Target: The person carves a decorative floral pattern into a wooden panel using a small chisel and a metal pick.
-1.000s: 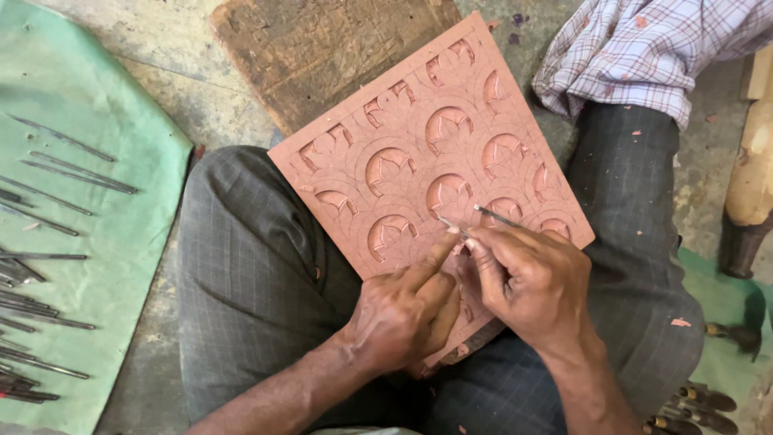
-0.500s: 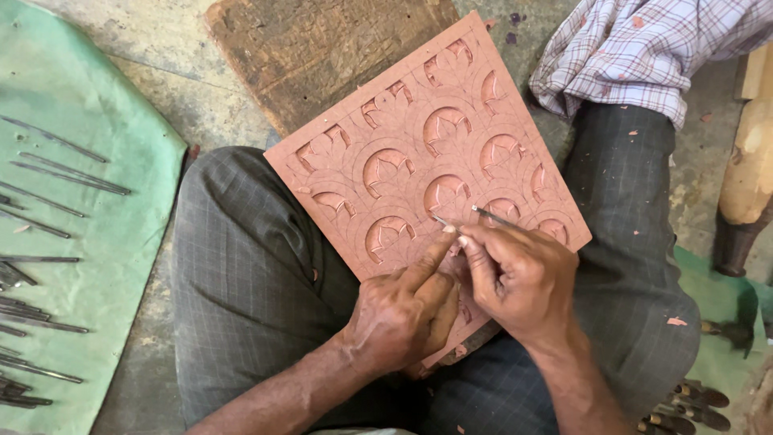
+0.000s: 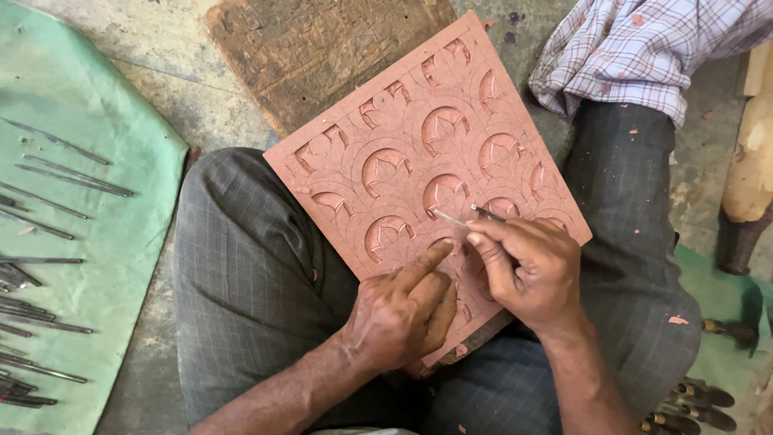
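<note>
A reddish-brown slab (image 3: 403, 121) carved with repeating arch-and-leaf recesses rests tilted across my lap. My right hand (image 3: 527, 270) is shut on a thin metal carving tool (image 3: 467, 216), whose tip sits on the slab's lower middle. My left hand (image 3: 403, 310) lies on the slab's near edge, forefinger stretched out and pressed against the surface next to the tool tip, other fingers curled. Both hands hide the slab's lower corner.
A green cloth (image 3: 121, 234) on the left carries several thin metal tools (image 3: 48, 209). A worn wooden board (image 3: 322, 48) lies beyond the slab. A checked shirt (image 3: 636, 56) is at top right, a wooden mallet (image 3: 745, 193) at the right edge, more tool handles (image 3: 692, 403) at bottom right.
The view has shifted slightly. My left forefinger has straightened out toward the tool tip; my right hand keeps the tool on the same spot of the slab.
</note>
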